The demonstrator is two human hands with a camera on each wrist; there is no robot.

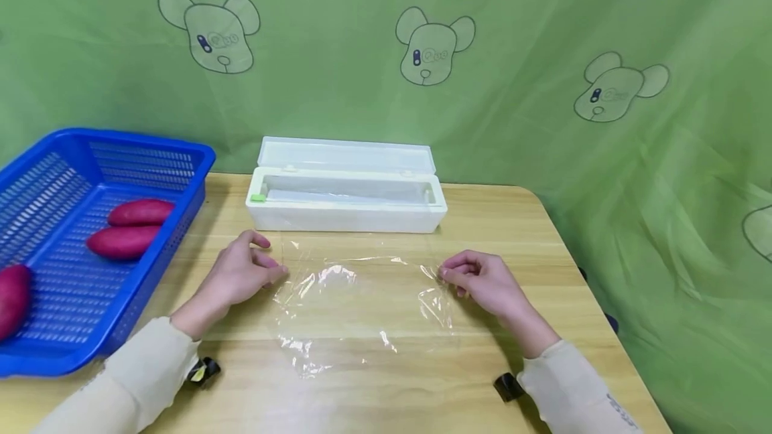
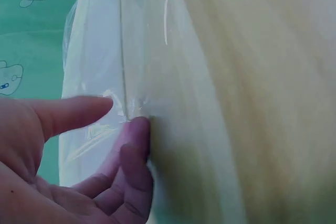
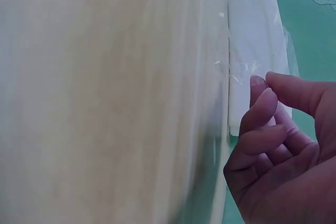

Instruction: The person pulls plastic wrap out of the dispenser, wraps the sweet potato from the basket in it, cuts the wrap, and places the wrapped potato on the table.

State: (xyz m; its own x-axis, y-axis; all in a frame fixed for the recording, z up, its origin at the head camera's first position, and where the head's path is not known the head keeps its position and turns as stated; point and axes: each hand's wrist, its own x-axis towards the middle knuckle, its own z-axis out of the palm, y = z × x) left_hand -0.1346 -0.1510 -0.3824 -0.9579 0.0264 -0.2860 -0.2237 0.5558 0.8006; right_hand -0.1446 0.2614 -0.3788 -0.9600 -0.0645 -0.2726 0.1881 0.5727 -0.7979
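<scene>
A sheet of clear plastic wrap (image 1: pixel 356 307) spreads over the wooden table in front of me, wrinkled and shiny. My right hand (image 1: pixel 485 283) pinches its right edge between thumb and index finger; creases gather at those fingertips in the right wrist view. On the opposite side, my left hand (image 1: pixel 238 270) has its fingertips at the wrap's left edge. The left wrist view shows a gap between the thumb (image 2: pixel 79 113) and the bent index finger, with creased film right by them. Behind the sheet stands a white wrap box (image 1: pixel 346 216), lid raised, with a roll inside.
To the left a blue plastic basket (image 1: pixel 114 317) holds several purple-skinned sweet potatoes (image 1: pixel 123 242). A green slide piece (image 1: pixel 258 197) sits at the box's left end. A green curtain (image 1: pixel 338 72) with printed bear heads hangs behind the table and along its right edge.
</scene>
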